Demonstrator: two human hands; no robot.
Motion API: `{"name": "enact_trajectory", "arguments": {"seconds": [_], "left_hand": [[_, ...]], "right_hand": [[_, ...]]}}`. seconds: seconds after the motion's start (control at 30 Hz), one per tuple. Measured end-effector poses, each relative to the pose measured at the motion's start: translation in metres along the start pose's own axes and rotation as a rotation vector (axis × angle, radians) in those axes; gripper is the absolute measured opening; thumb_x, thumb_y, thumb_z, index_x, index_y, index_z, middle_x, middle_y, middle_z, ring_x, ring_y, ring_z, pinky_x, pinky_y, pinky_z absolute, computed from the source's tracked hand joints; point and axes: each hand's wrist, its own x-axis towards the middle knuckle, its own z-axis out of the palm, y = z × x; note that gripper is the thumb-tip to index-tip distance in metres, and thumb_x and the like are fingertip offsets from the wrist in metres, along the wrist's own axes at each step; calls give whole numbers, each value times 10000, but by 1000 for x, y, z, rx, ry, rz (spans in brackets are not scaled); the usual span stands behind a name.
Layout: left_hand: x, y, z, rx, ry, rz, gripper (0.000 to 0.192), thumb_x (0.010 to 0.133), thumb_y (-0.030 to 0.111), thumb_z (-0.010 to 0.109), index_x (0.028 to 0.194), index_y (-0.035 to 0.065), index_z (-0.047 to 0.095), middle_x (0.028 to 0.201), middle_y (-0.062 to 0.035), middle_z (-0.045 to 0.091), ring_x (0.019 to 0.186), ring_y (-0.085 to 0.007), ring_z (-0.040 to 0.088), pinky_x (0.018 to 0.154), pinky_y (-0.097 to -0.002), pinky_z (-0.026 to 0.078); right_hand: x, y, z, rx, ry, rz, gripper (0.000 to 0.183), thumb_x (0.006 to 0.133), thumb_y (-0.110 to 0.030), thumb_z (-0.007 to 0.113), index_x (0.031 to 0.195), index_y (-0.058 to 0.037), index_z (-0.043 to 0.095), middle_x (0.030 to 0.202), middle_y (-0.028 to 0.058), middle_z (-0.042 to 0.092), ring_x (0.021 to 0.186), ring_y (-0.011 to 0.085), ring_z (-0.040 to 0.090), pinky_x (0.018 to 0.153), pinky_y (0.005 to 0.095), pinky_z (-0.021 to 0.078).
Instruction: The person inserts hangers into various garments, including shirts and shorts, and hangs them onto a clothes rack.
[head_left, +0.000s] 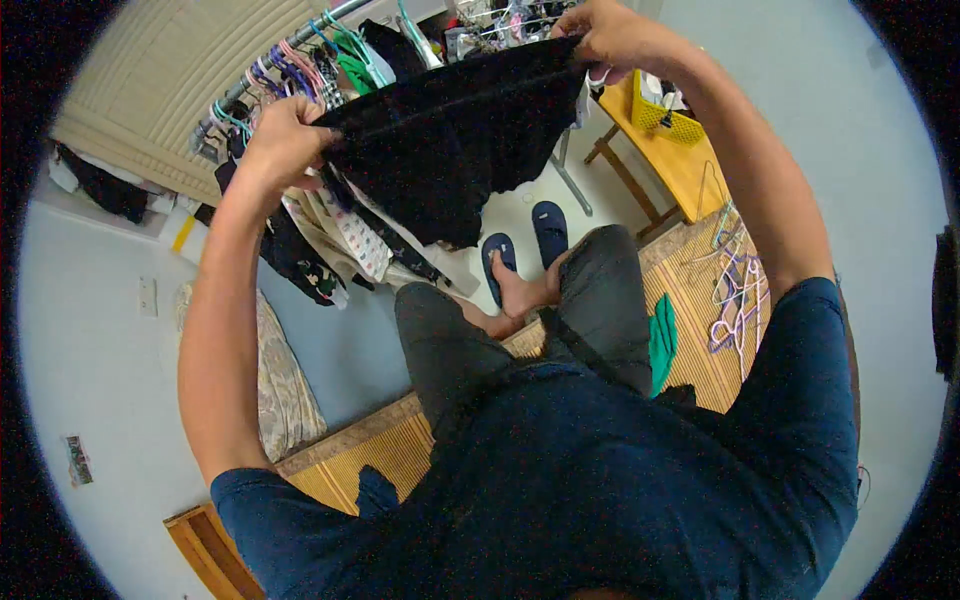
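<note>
A pair of black shorts (457, 135), or a similar dark garment, hangs stretched out in front of me. My left hand (289, 142) pinches one end of its upper edge. At the other end, my right hand (600, 37) grips the top corner. Two leg-like parts hang down from the band, with a notch between them at the lower edge. Just behind the cloth, a metal clothes rail (292, 45) carries several garments on coloured hangers. The black cloth hides part of these clothes.
On the right, a yellow plastic basket (664, 120) stands on a wooden table (637, 112). Loose hangers (739, 300) and a green cloth (663, 345) lie on the bamboo mat (690, 277). Blue slippers (550, 229) are on the floor by my feet. A patterned fabric (285, 382) lies at left.
</note>
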Motion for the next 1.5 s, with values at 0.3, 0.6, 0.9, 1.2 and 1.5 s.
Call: {"name": "enact_trajectory", "arguments": {"seconds": [0.3, 0.6, 0.9, 1.2, 1.5], "left_hand": [[4, 20, -42, 405, -218, -200, 149, 903, 97, 651, 1018, 8, 615, 785, -99, 661, 625, -192, 685, 502, -413, 612], [-2, 81, -117, 352, -348, -92, 262, 835, 76, 660, 1094, 36, 664, 746, -53, 670, 588, -165, 664, 501, -359, 615], [-16, 131, -131, 169, -289, 142, 150, 861, 166, 746, 958, 69, 683, 730, 0, 640, 615, -109, 625, 542, -337, 607], [-135, -40, 185, 118, -284, 341, 303, 855, 129, 794, 950, 78, 510, 768, -198, 645, 770, -448, 665, 629, -492, 502], [-217, -96, 327, -213, -457, 289, 205, 897, 182, 766, 976, 81, 606, 834, -150, 690, 761, -362, 694, 665, -421, 544]], "right_hand": [[-27, -39, -37, -184, 49, 174, 287, 890, -10, 616, 1169, 40, 663, 879, 116, 692, 688, 215, 683, 567, 373, 603], [-29, -48, -126, -245, 137, 257, 400, 944, -124, 575, 1310, 29, 625, 1236, 210, 695, 967, 307, 747, 776, 453, 643], [-50, -23, -203, -189, 152, 180, 235, 886, -65, 599, 1055, 22, 737, 881, 133, 715, 691, 259, 676, 624, 400, 607], [-192, 185, 87, -567, 203, -35, 441, 770, -32, 665, 1203, -111, 652, 1002, 203, 719, 974, 415, 694, 805, 503, 560], [-310, 314, 261, -157, 317, 592, 519, 755, 84, 523, 1248, -1, 657, 1169, 291, 684, 1092, 451, 667, 967, 457, 527]]}}
